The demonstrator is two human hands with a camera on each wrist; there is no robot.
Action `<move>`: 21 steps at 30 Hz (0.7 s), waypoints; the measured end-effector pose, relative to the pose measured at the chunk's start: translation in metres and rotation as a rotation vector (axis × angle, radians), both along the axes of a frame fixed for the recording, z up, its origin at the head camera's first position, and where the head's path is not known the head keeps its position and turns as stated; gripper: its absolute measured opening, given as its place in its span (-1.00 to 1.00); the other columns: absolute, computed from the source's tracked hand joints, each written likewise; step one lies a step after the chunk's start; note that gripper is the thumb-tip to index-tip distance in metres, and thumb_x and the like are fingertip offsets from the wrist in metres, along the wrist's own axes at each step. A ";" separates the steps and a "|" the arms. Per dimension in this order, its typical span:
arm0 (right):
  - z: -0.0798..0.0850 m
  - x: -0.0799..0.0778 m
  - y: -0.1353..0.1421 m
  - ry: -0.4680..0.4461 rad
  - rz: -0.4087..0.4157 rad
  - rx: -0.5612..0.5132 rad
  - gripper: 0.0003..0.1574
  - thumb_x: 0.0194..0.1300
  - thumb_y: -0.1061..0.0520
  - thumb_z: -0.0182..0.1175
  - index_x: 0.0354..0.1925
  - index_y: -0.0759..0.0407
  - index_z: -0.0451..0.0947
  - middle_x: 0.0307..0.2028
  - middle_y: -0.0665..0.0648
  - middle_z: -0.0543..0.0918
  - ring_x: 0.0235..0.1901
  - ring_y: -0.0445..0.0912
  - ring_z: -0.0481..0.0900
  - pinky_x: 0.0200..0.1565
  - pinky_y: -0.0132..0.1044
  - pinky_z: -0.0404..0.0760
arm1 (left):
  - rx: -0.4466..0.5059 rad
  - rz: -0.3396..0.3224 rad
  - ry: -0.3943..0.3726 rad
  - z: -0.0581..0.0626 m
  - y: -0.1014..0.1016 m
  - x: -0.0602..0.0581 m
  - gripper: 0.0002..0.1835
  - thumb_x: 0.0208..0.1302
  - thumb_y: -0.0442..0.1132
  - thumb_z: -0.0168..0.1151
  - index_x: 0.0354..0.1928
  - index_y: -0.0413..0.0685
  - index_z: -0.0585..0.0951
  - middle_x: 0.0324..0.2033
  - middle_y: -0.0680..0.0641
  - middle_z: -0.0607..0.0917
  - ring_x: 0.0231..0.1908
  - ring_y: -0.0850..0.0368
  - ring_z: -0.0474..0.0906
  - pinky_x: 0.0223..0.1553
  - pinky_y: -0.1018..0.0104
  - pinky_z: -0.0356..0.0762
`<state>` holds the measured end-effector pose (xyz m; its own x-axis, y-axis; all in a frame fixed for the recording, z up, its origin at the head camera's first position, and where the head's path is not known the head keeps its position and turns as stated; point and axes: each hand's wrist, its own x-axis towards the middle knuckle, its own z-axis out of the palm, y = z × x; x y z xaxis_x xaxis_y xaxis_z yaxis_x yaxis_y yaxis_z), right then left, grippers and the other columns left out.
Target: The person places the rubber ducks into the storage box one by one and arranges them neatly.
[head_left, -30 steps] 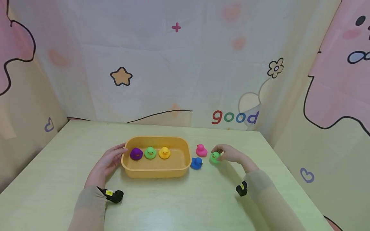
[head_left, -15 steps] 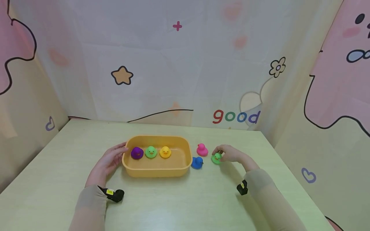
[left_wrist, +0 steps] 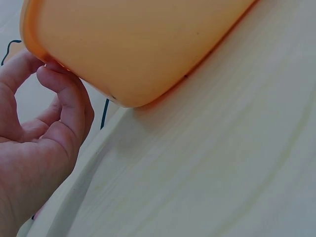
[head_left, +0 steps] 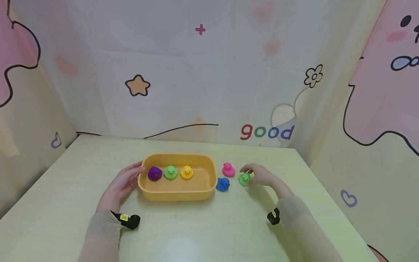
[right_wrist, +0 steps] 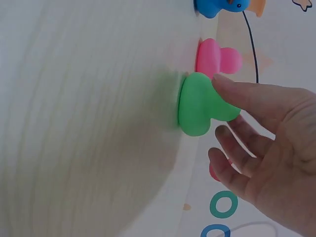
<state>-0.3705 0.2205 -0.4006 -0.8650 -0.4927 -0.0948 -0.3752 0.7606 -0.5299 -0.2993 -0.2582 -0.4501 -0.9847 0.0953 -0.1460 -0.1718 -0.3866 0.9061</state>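
A yellow plastic basin [head_left: 178, 196] stands on the table, holding a purple rubber duck [head_left: 155, 174], a green rubber duck [head_left: 170, 173] and a yellow rubber duck [head_left: 187, 173] in a row. My left hand [head_left: 124, 182] grips the basin's left end, with fingertips at its rim in the left wrist view. Right of the basin, my right hand [head_left: 260, 175] holds another green rubber duck [right_wrist: 195, 106] by its head, thumb on the near side and index finger partly hidden behind. That duck is upright, its base down at the tabletop.
A blue rubber duck [head_left: 223, 184] sits right beside the basin's right end. A pink rubber duck [head_left: 228, 170] is behind it, between the basin and my right hand. A printed cloth backdrop [head_left: 170, 109] rises behind the table [head_left: 183, 233].
The green duck under my right hand has turned slightly and now sits more upright. My left hand and the basin hold their place, and the other ducks stay put.
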 end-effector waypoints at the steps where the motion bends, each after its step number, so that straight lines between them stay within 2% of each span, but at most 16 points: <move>1: 0.000 0.002 0.000 0.011 -0.012 -0.005 -0.40 0.06 0.37 0.37 0.12 0.33 0.51 0.08 0.29 0.58 0.09 0.19 0.46 0.19 0.15 0.49 | 0.003 0.002 -0.001 0.000 0.000 0.000 -0.30 0.39 -0.37 0.11 0.48 -0.30 0.06 -0.20 0.16 0.64 -0.26 0.41 0.56 -0.21 0.61 0.59; 6: -0.005 0.008 -0.004 0.045 -0.110 -0.022 -0.35 0.01 0.32 0.44 0.11 0.37 0.50 0.09 0.35 0.57 0.09 0.24 0.47 0.19 0.13 0.48 | 0.017 0.001 -0.005 0.001 0.001 0.000 -0.32 0.40 -0.39 0.09 0.47 -0.28 0.07 -0.22 0.17 0.66 -0.27 0.42 0.57 -0.23 0.62 0.59; 11: -0.011 0.015 -0.007 -0.022 -0.291 -0.080 -0.27 0.03 0.25 0.45 0.16 0.39 0.44 0.16 0.39 0.51 0.11 0.23 0.47 0.20 0.09 0.49 | 0.000 -0.004 -0.012 0.002 0.003 0.001 -0.26 0.41 -0.38 0.06 0.51 -0.30 -0.04 -0.24 0.20 0.65 -0.28 0.44 0.55 -0.27 0.64 0.57; 14: -0.014 0.018 -0.007 -0.049 -0.359 -0.116 -0.23 0.05 0.22 0.45 0.19 0.41 0.39 0.20 0.41 0.47 0.12 0.24 0.47 0.20 0.08 0.49 | 0.001 -0.007 -0.013 0.002 0.003 0.001 -0.26 0.41 -0.38 0.06 0.51 -0.30 -0.05 -0.24 0.21 0.66 -0.27 0.44 0.56 -0.25 0.64 0.57; 17: -0.016 0.019 -0.009 -0.062 -0.402 -0.137 -0.21 0.05 0.21 0.45 0.20 0.41 0.37 0.23 0.41 0.45 0.14 0.24 0.46 0.22 0.08 0.48 | 0.011 -0.006 -0.011 0.002 0.003 0.001 -0.33 0.41 -0.39 0.08 0.48 -0.24 0.08 -0.24 0.20 0.67 -0.28 0.44 0.58 -0.25 0.63 0.58; 21: -0.016 0.021 -0.011 -0.083 -0.456 -0.158 -0.22 0.07 0.21 0.42 0.21 0.41 0.35 0.25 0.42 0.42 0.19 0.26 0.42 0.27 0.09 0.43 | 0.037 -0.002 -0.011 0.003 0.003 0.001 -0.61 0.39 -0.40 0.09 0.21 -0.07 0.38 -0.23 0.18 0.68 -0.27 0.42 0.59 -0.23 0.62 0.59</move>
